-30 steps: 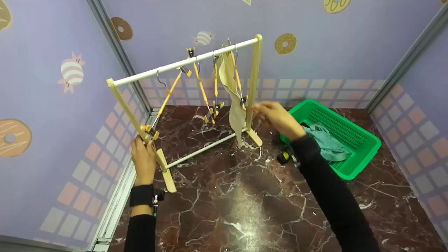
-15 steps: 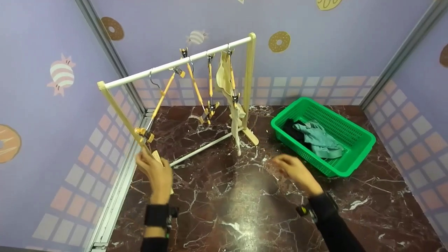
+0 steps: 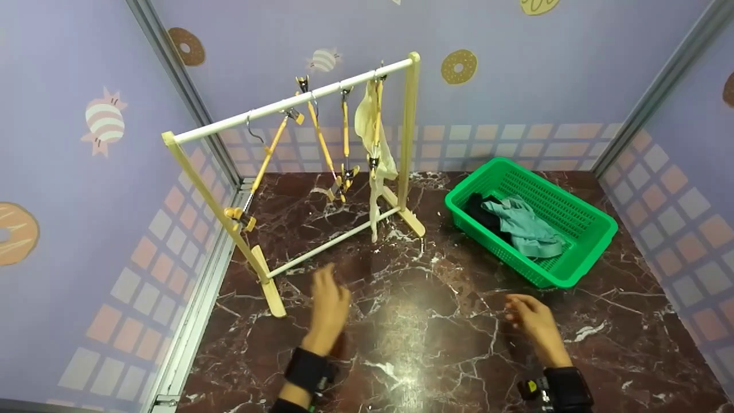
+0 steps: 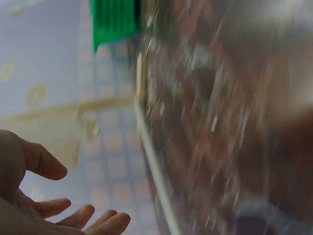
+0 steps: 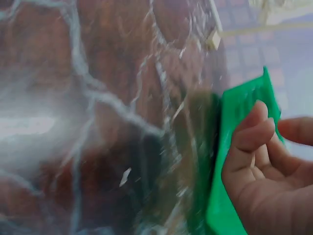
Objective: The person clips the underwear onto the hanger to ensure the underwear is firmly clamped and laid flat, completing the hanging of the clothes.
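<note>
My left hand hovers over the marble-patterned surface, just right of the rack's near foot, its fingers loosely extended and holding nothing. In the left wrist view the thumb and fingers stand apart. Lower right in the head view, my right hand is off the surface in front of the green basket, fingers loosely curled around nothing. A small wooden rack with a white bar carries several clip hangers. On the rightmost hanger hangs a cream cloth garment; the others hold no cloth.
Inside the basket lie a teal garment and a black cloth. Patterned walls enclose the surface at the back and on both sides. The rack's foot juts toward the front.
My left hand has let go of the rack's left post and moved right and nearer. The right hand has drawn back from the cream garment, which swings and turns on its hanger.
</note>
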Demonstrator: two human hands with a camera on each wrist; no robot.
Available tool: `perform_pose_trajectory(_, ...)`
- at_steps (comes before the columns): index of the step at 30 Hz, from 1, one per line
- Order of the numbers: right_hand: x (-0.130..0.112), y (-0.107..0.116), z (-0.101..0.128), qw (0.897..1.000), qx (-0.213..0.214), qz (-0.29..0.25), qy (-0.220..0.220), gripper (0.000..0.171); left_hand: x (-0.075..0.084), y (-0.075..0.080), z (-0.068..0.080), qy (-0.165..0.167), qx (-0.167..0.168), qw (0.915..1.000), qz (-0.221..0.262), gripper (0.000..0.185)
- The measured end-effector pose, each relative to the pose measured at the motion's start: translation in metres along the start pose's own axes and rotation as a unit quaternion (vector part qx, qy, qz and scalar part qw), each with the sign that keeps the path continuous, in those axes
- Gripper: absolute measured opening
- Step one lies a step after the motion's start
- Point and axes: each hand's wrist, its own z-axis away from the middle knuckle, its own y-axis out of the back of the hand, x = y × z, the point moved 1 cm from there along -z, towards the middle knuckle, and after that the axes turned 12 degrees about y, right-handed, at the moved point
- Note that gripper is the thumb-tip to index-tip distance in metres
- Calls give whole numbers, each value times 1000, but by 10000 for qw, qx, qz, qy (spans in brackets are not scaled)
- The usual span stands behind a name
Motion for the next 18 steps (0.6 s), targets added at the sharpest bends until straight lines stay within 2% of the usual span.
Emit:
perform_pose_trajectory(4,6,21,-4,9964,715,-328,-310,38,8,-28,14,51,-500,9987,-25,55)
perform_pose_trajectory(8,-1,43,-19,9812,1607,-769,-737,27,16,-48,24,-62,-834,9965,69,54)
perform_pose_trajectory(10,-9,55,-29,9734,1925,-925,-824,31,19,-55,28,-186,-966,9951,95,54)
perform_pose_trajectory(15,-21,88,-52,9625,2192,-1187,-1073,49,24,-64,34,-428,-1187,9920,62,52)
perform_pose_trajectory(18,-21,105,-62,9661,1890,-1144,-1334,57,26,-67,35,-447,-1306,9904,7,51)
